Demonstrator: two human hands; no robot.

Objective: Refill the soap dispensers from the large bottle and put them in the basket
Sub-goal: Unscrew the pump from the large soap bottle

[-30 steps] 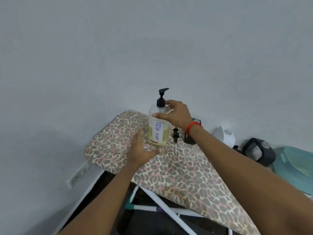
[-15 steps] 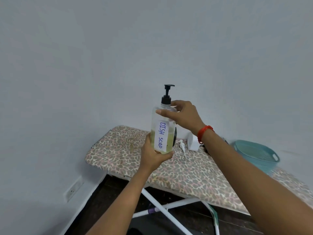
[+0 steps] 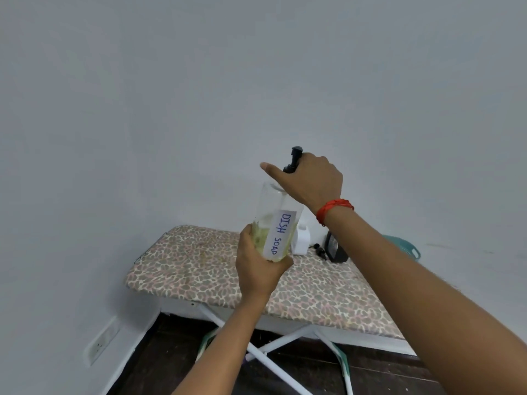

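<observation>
Left hand [image 3: 258, 273] is clamping its fingers round the bottle [image 3: 269, 208] to steady it; right hand [image 3: 315, 182], fingers closed on the pump [image 3: 294, 158], is holding it above the bottle's neck, likely for pouring.

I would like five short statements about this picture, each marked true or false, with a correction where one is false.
1. The left hand holds the bottle by its lower part. True.
2. The pump sits screwed on the bottle. False: the right hand holds it lifted above the open neck.
3. The label reads DISH SOAP. True.
4. The soap fills the bottle up to the neck. False: it fills only the lower part.
5. A red band is on the right wrist. True.
</observation>
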